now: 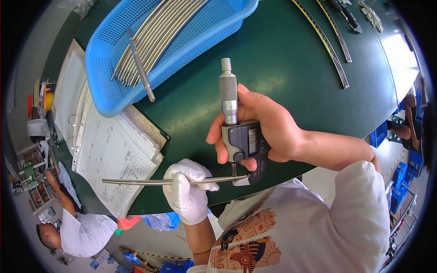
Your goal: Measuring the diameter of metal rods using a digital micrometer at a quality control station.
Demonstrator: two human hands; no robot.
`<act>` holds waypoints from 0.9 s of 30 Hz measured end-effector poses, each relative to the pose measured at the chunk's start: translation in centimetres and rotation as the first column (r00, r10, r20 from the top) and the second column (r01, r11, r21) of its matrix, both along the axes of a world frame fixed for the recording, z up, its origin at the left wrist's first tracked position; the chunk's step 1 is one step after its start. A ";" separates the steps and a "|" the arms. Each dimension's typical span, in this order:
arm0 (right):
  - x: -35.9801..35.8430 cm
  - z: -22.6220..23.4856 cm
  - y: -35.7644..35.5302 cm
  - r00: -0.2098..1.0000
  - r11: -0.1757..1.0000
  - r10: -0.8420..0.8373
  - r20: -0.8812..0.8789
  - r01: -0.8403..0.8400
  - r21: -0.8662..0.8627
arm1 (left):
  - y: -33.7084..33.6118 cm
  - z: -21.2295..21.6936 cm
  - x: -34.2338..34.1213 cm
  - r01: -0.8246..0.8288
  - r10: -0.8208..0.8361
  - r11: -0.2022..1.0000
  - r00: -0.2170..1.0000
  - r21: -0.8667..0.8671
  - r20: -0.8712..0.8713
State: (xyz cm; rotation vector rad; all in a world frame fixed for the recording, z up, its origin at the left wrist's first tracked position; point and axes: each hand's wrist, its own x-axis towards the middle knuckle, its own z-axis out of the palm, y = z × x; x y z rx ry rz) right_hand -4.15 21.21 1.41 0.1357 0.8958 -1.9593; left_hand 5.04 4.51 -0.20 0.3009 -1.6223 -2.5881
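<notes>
My right hand, bare, is wrapped round a digital micrometer with a grey barrel and a small display. Its thumb lies beside the barrel, and the measuring jaws point toward me. In a white glove, my left hand is closed on a thin metal rod. One end of the rod sits at the micrometer's jaws; the other reaches left over some printed papers. Whether both jaws touch the rod I cannot tell.
A blue perforated basket holds several metal rods, with a thicker steel shaft across its rim. An open ring binder lies left. Steel rulers, a dark tool and gloves lie far right. Another person works at left.
</notes>
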 end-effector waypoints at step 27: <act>-0.1 0.0 0.3 0.997 0.997 0.073 -0.033 -0.072 0.036 | -1.8 2.4 -0.8 -0.028 0.043 0.991 0.992 -0.128 0.115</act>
